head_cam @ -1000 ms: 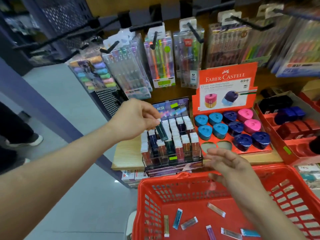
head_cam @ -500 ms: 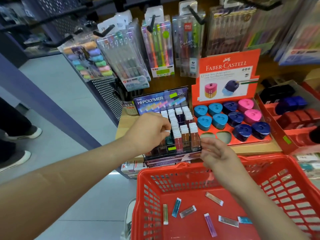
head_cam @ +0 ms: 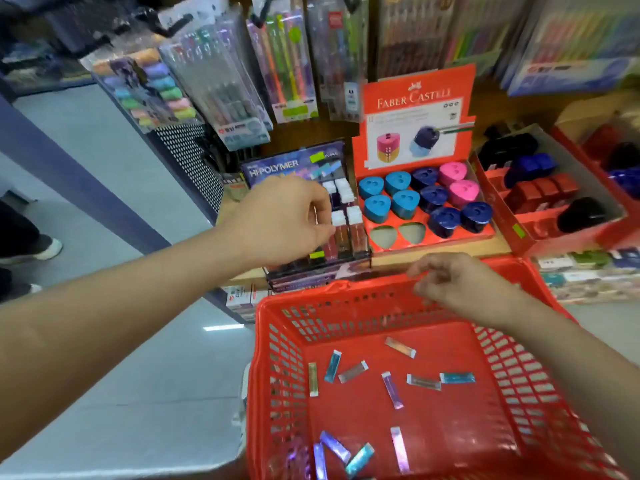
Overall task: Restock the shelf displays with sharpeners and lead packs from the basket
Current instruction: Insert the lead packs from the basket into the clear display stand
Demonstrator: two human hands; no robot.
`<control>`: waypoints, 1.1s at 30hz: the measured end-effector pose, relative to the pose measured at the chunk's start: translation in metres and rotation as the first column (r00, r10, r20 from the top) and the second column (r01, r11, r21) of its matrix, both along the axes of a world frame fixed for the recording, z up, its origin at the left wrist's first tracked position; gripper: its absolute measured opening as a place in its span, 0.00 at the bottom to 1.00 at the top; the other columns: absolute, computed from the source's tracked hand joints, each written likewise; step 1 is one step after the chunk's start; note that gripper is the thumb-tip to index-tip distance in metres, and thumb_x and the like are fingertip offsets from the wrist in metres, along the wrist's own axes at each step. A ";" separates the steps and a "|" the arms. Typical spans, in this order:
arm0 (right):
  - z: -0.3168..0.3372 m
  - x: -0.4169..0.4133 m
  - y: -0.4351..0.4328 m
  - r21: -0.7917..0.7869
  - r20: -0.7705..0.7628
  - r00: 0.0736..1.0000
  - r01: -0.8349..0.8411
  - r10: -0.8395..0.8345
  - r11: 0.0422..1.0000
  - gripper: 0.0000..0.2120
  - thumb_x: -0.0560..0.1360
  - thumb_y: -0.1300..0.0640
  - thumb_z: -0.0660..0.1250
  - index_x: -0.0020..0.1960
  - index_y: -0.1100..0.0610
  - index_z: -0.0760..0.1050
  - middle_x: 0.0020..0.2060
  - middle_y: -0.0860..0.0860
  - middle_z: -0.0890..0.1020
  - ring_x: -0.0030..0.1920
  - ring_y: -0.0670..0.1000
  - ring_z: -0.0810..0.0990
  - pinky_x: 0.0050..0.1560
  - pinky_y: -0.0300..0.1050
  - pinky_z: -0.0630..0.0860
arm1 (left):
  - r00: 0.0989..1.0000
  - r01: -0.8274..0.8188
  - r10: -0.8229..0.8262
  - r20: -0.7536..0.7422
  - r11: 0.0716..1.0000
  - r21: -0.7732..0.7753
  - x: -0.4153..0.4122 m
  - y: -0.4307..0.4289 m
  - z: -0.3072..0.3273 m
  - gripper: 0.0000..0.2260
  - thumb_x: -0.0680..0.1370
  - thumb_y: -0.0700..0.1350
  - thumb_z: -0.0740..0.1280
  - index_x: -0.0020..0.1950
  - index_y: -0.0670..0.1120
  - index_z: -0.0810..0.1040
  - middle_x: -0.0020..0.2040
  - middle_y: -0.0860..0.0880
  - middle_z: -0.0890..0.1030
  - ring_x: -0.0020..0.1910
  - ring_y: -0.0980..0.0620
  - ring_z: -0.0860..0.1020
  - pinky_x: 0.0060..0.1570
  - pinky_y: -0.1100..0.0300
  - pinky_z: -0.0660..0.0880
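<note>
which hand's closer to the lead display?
Left. The left hand is on the lead display, fingers at the packs; the right hand hovers to its right, over the basket rim.

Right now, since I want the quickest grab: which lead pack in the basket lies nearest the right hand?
The pinkish lead pack alone at the far end of the basket, below the right hand; the others lie closer to the person.

The person is showing a bare left forearm [head_cam: 121, 323] and left hand [head_cam: 284, 220] across the left of the frame, and a bare right forearm [head_cam: 554, 362] and right hand [head_cam: 450, 282] at lower right.
</note>
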State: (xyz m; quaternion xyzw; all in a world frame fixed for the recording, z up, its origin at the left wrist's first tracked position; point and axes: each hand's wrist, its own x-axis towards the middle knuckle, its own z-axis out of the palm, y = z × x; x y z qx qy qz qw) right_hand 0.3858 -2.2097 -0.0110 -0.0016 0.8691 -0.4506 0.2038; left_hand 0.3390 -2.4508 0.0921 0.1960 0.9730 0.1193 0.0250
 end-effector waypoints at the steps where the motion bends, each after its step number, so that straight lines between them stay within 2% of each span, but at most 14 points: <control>1: -0.005 0.003 0.008 0.101 -0.001 0.998 -0.059 0.060 0.993 0.05 0.74 0.64 0.69 0.49 0.57 0.78 0.32 0.51 0.80 0.31 0.46 0.76 0.34 0.38 0.71 | 0.999 0.029 -0.027 0.042 0.999 -0.039 0.013 0.007 -0.008 0.07 0.73 0.51 0.69 0.37 0.52 0.75 0.32 0.56 0.76 0.37 0.55 0.76 0.39 0.61 0.71; 2: -0.012 0.007 0.014 0.199 0.006 0.994 -0.111 0.112 0.974 0.06 0.73 0.63 0.70 0.50 0.57 0.79 0.34 0.50 0.80 0.32 0.45 0.76 0.34 0.35 0.70 | 0.994 0.067 -0.060 0.092 0.994 -0.083 0.026 0.014 -0.022 0.06 0.73 0.52 0.68 0.38 0.52 0.76 0.33 0.56 0.78 0.38 0.54 0.77 0.40 0.61 0.71; 4: -0.033 0.020 0.025 0.347 0.051 0.980 -0.197 0.192 0.917 0.10 0.73 0.60 0.71 0.54 0.58 0.80 0.39 0.52 0.81 0.39 0.47 0.77 0.39 0.37 0.68 | 0.969 0.157 -0.118 0.218 0.973 -0.172 0.051 0.027 -0.065 0.06 0.75 0.53 0.66 0.44 0.51 0.79 0.41 0.53 0.82 0.45 0.51 0.79 0.45 0.59 0.74; 7: -0.075 0.047 0.035 0.395 0.168 0.971 -0.227 0.173 0.891 0.16 0.72 0.56 0.72 0.58 0.59 0.77 0.43 0.54 0.81 0.45 0.50 0.78 0.44 0.40 0.67 | 0.894 0.217 -0.077 0.441 0.936 -0.277 0.088 0.039 -0.148 0.10 0.76 0.51 0.64 0.52 0.49 0.80 0.52 0.47 0.83 0.54 0.45 0.79 0.49 0.56 0.74; 9: -0.105 0.066 0.038 0.402 0.249 0.963 -0.204 0.108 0.893 0.21 0.73 0.51 0.71 0.62 0.58 0.74 0.52 0.58 0.81 0.55 0.55 0.79 0.49 0.42 0.69 | 0.841 0.172 0.026 0.540 0.934 -0.312 0.112 0.041 -0.204 0.13 0.77 0.51 0.63 0.59 0.49 0.78 0.56 0.45 0.81 0.57 0.43 0.79 0.53 0.55 0.74; 11: -0.136 0.082 0.041 0.437 0.313 0.947 -0.205 0.066 0.876 0.26 0.75 0.48 0.69 0.68 0.58 0.68 0.60 0.60 0.78 0.63 0.58 0.74 0.57 0.42 0.69 | 0.819 0.081 0.115 0.562 0.947 -0.312 0.129 0.039 -0.255 0.22 0.75 0.52 0.64 0.69 0.53 0.69 0.62 0.45 0.78 0.62 0.43 0.76 0.63 0.50 0.71; 13: -0.164 0.091 0.044 0.486 0.340 0.940 -0.189 0.015 0.853 0.30 0.76 0.48 0.68 0.73 0.56 0.63 0.64 0.62 0.73 0.66 0.60 0.71 0.64 0.45 0.68 | 0.846 -0.017 0.180 0.502 0.950 -0.312 0.134 0.039 -0.291 0.29 0.74 0.56 0.64 0.74 0.55 0.61 0.68 0.46 0.72 0.68 0.43 0.69 0.70 0.44 0.61; 15: -0.189 0.093 0.047 0.537 0.343 0.939 -0.171 -0.028 0.826 0.33 0.75 0.47 0.68 0.74 0.55 0.59 0.66 0.62 0.70 0.68 0.60 0.69 0.68 0.47 0.66 | 0.839 -0.180 0.302 0.453 0.939 -0.292 0.130 0.039 -0.314 0.32 0.75 0.57 0.66 0.74 0.49 0.59 0.71 0.42 0.66 0.70 0.41 0.64 0.72 0.46 0.56; 19: -0.226 0.086 0.044 0.591 0.303 0.950 -0.122 -0.079 0.798 0.37 0.71 0.40 0.70 0.74 0.49 0.58 0.67 0.60 0.67 0.69 0.60 0.65 0.69 0.50 0.61 | 0.734 -0.499 0.536 0.417 0.842 -0.204 0.114 0.044 -0.340 0.36 0.71 0.56 0.73 0.71 0.42 0.62 0.67 0.39 0.69 0.67 0.39 0.67 0.68 0.50 0.61; 22: -0.240 0.083 0.032 0.620 0.212 0.972 -0.056 -0.098 0.783 0.33 0.69 0.37 0.70 0.70 0.42 0.63 0.65 0.57 0.68 0.64 0.61 0.67 0.66 0.52 0.66 | 0.743 -0.532 0.564 0.360 0.824 -0.195 0.111 0.049 -0.355 0.31 0.69 0.54 0.74 0.67 0.43 0.68 0.61 0.40 0.74 0.61 0.39 0.72 0.63 0.49 0.64; 26: -0.246 0.076 0.011 0.594 0.167 0.986 -0.095 -0.007 0.799 0.22 0.73 0.45 0.70 0.64 0.50 0.72 0.64 0.54 0.71 0.64 0.58 0.67 0.64 0.48 0.63 | 0.695 -0.597 0.596 0.402 0.790 -0.139 0.105 0.052 -0.362 0.20 0.71 0.51 0.73 0.58 0.45 0.74 0.54 0.41 0.80 0.56 0.39 0.76 0.54 0.51 0.68; 28: -0.249 0.074 0.006 0.568 0.211 0.976 -0.158 0.042 0.808 0.21 0.72 0.46 0.71 0.60 0.56 0.74 0.62 0.55 0.73 0.63 0.56 0.68 0.64 0.47 0.62 | 0.662 -0.622 0.595 0.456 0.775 -0.107 0.104 0.050 -0.362 0.15 0.71 0.48 0.72 0.55 0.45 0.77 0.50 0.41 0.82 0.53 0.40 0.79 0.50 0.52 0.71; 30: -0.252 0.076 0.003 0.525 0.253 0.967 -0.167 0.034 0.835 0.22 0.71 0.46 0.73 0.58 0.58 0.75 0.61 0.57 0.74 0.62 0.57 0.71 0.63 0.46 0.65 | 0.684 -0.592 0.554 0.474 0.802 -0.082 0.106 0.048 -0.361 0.07 0.73 0.45 0.69 0.49 0.44 0.80 0.47 0.41 0.83 0.51 0.41 0.80 0.47 0.53 0.72; 33: -0.254 0.085 -0.002 0.493 0.280 0.960 -0.165 0.024 0.854 0.20 0.71 0.44 0.71 0.54 0.59 0.77 0.57 0.58 0.76 0.59 0.57 0.74 0.60 0.45 0.67 | 0.697 -0.600 0.486 0.527 0.797 0.059 0.110 0.057 -0.354 0.08 0.78 0.43 0.64 0.53 0.42 0.79 0.47 0.40 0.83 0.50 0.40 0.80 0.45 0.54 0.70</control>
